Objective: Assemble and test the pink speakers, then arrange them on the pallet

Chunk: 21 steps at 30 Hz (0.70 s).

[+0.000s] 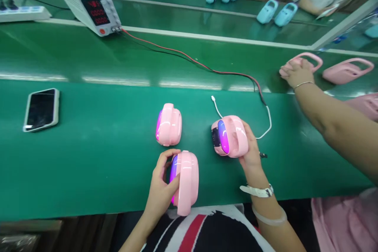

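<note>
My left hand [162, 183] is closed round a pink handled device [189, 177] with a glowing blue-purple panel, close to the table's front edge. In my right hand [251, 147] is a second pink device [238, 138]; its purple panel is lit and a dark window shows beside it. Some of my right fingers are hidden behind it. Just beyond my left hand, a third pink device [169, 124] rests on the green table, also glowing purple at its left side. A white cable plug [213, 98] lies behind the device in my right hand.
A power supply [96, 12] with red digits feeds a red and black lead [203, 66]. A phone [41, 110] lies at left. At right, a co-worker's hand [298, 73] touches a pink device [288, 69], with another [339, 73] alongside. Blue devices [267, 12] stand on the far bench.
</note>
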### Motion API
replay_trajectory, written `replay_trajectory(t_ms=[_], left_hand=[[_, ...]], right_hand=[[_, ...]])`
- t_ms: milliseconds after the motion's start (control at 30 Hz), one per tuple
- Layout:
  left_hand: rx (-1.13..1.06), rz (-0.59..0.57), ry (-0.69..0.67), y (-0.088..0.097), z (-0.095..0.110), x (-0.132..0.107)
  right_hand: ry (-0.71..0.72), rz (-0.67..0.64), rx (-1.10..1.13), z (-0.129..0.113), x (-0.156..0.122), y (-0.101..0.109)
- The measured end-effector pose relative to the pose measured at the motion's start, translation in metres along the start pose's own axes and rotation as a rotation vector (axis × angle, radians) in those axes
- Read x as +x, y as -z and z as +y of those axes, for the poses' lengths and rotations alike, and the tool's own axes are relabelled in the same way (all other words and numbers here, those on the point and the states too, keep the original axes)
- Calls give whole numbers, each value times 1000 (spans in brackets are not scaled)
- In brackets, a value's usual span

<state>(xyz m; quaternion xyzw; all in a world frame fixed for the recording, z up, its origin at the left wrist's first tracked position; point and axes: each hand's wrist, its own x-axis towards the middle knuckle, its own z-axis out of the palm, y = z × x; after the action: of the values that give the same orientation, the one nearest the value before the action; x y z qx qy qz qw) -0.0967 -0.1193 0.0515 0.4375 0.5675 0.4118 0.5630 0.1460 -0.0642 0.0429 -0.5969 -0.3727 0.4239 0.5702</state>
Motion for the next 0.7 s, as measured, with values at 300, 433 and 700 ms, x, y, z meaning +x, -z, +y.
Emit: replay_trajectory(t_ms=[300, 433, 700], left_hand=[[-1, -34, 3, 3, 0, -1], [-14, -79, 1, 4, -2, 0], [-17, -60, -85, 31, 17, 9]], right_hand=[[10, -35, 21, 4, 1, 1], [-10, -50, 59, 7, -1, 2], [-63, -97, 146, 9, -2, 5]])
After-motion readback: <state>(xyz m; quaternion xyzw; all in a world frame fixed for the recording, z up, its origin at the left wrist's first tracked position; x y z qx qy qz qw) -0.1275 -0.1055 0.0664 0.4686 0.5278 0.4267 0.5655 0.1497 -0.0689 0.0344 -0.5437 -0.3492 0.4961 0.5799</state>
